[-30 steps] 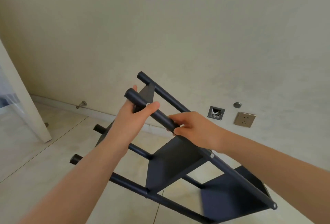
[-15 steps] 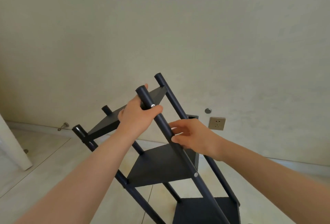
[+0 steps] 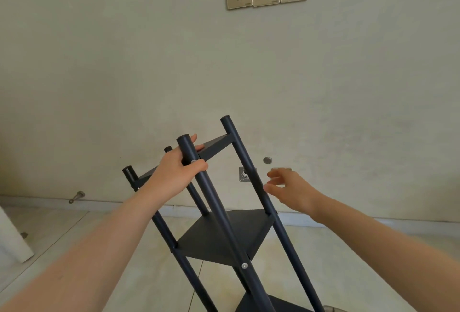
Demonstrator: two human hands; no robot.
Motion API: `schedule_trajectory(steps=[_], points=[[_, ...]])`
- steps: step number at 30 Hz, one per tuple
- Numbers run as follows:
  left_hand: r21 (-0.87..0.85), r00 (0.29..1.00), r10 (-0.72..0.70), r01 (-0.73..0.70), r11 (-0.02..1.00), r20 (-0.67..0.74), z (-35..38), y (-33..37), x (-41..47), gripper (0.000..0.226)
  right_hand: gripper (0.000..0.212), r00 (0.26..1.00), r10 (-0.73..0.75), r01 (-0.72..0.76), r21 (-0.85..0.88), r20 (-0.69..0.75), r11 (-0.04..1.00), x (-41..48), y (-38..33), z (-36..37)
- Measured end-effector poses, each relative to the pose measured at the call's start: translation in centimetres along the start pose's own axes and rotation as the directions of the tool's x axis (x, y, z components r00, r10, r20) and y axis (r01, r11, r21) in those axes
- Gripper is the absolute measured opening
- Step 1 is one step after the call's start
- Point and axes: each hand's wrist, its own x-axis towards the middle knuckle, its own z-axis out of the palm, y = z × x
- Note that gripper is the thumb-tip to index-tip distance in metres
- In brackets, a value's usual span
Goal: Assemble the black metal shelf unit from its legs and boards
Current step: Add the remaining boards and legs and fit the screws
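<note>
Leaning above the floor (image 3: 154,286) close to the wall, the shelf unit (image 3: 220,212) is shown with its feet cut off by the bottom edge of the view, so its footing cannot be judged. Its long axis runs along the legs, and the tops are pointed up and to the left of the view.

The near leg (image 3: 209,187) is gripped just under its cap by the left hand (image 3: 178,175). The fingers (image 3: 194,137) are curled round the back of the tube and the thumb is laid across the front, beside a screw head. The right hand (image 3: 291,192) is held loose and spread, with nothing in it, just beside the right rear leg (image 3: 252,175); contact cannot be made out. The top board (image 3: 216,146) and the middle board (image 3: 204,242) are seen fixed between the legs.

A stiff, fairly light steel frame is to be expected, smooth-painted, apt to slide in a palm and tippy at this angle. It is best taken by two legs, high up near a board joint, where twisting is resisted.
</note>
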Motion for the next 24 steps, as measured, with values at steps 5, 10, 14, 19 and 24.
schedule_trajectory(steps=[5,10,14,19,24], points=[[0.051,0.999,0.003,-0.005,0.999,0.034,0.1,0.4,-0.3,0.067,0.052,0.998,-0.001,0.005,-0.072,0.055,0.997,0.2,0.4,0.5],[0.083,0.998,0.012,-0.017,0.996,0.062,-1.2,0.5,-0.4,0.059,0.051,0.996,0.006,-0.001,-0.057,0.091,0.998,1.3,-0.1,1.6],[0.135,0.998,-0.020,0.013,0.991,0.056,-2.6,0.2,-0.1,0.057,0.045,0.995,0.007,0.004,-0.106,0.101,0.994,2.4,-0.9,2.7],[0.124,0.999,-0.043,0.043,0.991,-0.008,-4.1,-0.9,0.1,0.037,0.040,0.998,-0.012,0.019,-0.113,0.069,0.993,3.4,-1.3,3.5],[0.040,0.989,-0.035,0.041,0.998,-0.146,-5.3,-2.3,0.3,0.024,0.028,0.987,0.049,-0.066,0.108,0.154,0.992,3.5,-1.4,3.9]])
